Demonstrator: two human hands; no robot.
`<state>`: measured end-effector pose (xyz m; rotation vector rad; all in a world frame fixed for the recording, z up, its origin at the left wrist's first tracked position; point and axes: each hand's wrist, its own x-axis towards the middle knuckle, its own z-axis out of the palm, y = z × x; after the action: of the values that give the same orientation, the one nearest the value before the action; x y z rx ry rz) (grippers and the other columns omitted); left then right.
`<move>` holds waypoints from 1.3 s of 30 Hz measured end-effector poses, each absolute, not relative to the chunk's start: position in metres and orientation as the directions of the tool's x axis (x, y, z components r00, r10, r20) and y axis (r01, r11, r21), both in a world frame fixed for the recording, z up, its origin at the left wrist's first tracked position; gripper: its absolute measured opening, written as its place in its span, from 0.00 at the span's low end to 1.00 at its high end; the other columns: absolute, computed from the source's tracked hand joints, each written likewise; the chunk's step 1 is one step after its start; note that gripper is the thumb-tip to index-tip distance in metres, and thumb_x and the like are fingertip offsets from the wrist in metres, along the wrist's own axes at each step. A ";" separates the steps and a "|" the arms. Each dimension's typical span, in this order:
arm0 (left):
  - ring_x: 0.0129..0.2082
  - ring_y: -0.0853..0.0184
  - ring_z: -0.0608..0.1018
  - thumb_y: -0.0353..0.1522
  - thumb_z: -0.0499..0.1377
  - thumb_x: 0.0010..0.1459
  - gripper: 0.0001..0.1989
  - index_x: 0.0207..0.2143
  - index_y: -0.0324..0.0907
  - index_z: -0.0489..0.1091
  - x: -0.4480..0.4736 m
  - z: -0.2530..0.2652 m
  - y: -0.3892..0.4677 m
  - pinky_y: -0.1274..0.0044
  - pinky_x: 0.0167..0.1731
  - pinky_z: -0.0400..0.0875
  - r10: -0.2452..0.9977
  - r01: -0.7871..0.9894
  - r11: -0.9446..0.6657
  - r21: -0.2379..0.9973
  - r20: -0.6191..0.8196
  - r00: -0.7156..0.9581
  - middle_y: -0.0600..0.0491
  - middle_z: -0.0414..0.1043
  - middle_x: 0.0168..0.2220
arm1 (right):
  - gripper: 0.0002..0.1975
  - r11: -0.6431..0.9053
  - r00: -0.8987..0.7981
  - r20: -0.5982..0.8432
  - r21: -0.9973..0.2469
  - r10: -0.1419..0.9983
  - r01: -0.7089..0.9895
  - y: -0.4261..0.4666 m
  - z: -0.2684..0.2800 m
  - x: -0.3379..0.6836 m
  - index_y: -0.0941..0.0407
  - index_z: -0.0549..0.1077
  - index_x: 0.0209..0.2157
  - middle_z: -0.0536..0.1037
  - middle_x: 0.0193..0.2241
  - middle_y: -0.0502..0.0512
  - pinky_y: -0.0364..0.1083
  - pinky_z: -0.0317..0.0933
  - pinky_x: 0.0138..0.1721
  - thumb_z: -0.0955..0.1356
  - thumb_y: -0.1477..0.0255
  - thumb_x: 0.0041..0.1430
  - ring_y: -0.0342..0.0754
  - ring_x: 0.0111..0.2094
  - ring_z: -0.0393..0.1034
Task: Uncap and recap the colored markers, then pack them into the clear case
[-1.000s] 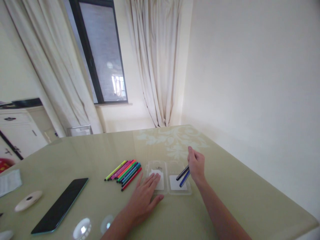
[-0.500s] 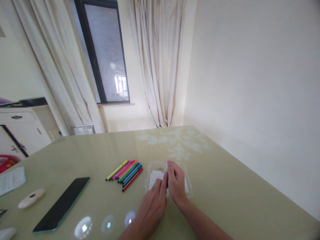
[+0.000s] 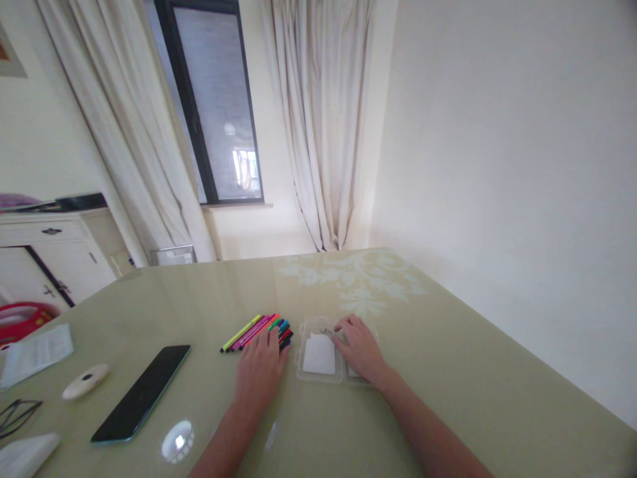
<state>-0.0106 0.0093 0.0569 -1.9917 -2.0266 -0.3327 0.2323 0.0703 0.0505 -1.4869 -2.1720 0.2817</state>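
Now gathering markers for the clear case.
The left hand (image 3: 259, 368) lies flat on the row of markers (image 3: 249, 330), fingers spread and nothing pinched yet; the right hand (image 3: 362, 350), at three o'clock, rests open on the clear case (image 3: 318, 355), apparently steadying it. Next comes pinching one marker.

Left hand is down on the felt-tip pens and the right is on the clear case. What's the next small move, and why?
Probably close the left hand on one or two of the felt-tip pens and lift them toward the clear plastic case. The hand lies flat over the near end of the row, the case lies open beside it, and the right hand rests on its right half.
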 end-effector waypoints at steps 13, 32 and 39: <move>0.68 0.49 0.62 0.48 0.53 0.67 0.32 0.67 0.40 0.62 -0.022 0.026 0.021 0.58 0.66 0.55 0.921 0.998 0.051 0.040 0.385 -0.063 0.40 0.56 0.71 | 0.16 0.368 -0.295 0.230 -0.421 0.928 0.829 0.078 0.048 0.243 0.57 0.76 0.50 0.77 0.49 0.61 0.48 0.58 0.56 0.65 0.77 0.62 0.53 0.54 0.69; 0.67 0.50 0.64 0.40 0.59 0.64 0.19 0.55 0.45 0.73 -0.050 0.038 0.024 0.55 0.66 0.55 0.885 0.980 -0.170 0.104 0.453 0.105 0.43 0.63 0.67 | 0.31 0.218 -0.155 0.237 -0.268 0.959 0.938 0.082 0.044 0.263 0.52 0.70 0.62 0.78 0.54 0.64 0.55 0.57 0.56 0.61 0.82 0.58 0.59 0.55 0.71; 0.56 0.54 0.72 0.32 0.57 0.65 0.06 0.38 0.44 0.74 -0.024 0.047 0.017 0.58 0.57 0.66 0.890 0.962 -0.239 0.135 0.427 0.161 0.46 0.72 0.54 | 0.25 0.125 -0.046 0.289 -0.263 0.956 0.957 0.083 0.057 0.266 0.56 0.72 0.59 0.76 0.55 0.66 0.55 0.58 0.55 0.61 0.81 0.62 0.60 0.55 0.70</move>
<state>-0.0240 0.0169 0.0465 -2.2603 -1.8244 -0.6393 0.2663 0.0828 0.0575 -1.8491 -2.0220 -0.0017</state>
